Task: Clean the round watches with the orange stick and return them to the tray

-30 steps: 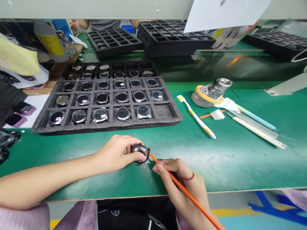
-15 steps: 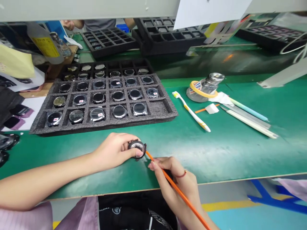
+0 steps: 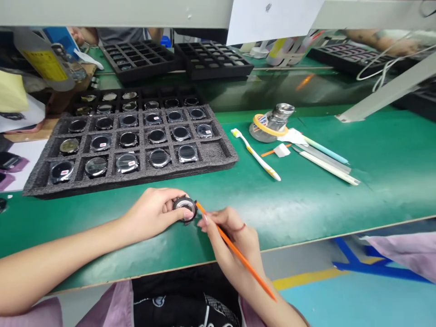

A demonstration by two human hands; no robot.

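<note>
Between the thumb and fingers of my left hand (image 3: pixel 157 210) is a round black watch case (image 3: pixel 184 208), its silver-ringed back facing up. My right hand (image 3: pixel 231 236) grips a thin orange stick (image 3: pixel 240 256) like a pen. The stick's tip meets the right edge of the case, or lies very close to it. Behind both hands is a black foam tray (image 3: pixel 218 168) with rows of watch cases in its compartments. Some of these, such as one watch case (image 3: pixel 127 162), carry a small white label with a red mark.
Right of the tray lie a toothbrush (image 3: pixel 257 154), a glass bottle (image 3: pixel 272 122) with a yellow band, a white pad (image 3: pixel 282 151), and tweezers (image 3: pixel 329 168). A white slanted post (image 3: pixel 384 86) stands at the right. Across the bench are more foam trays (image 3: pixel 218 68) and another person's arm (image 3: pixel 391 43).
The whole view has shifted, so the bench things appear further left. Both hands keep their hold, and the stick's tip stays at the case edge.
</note>
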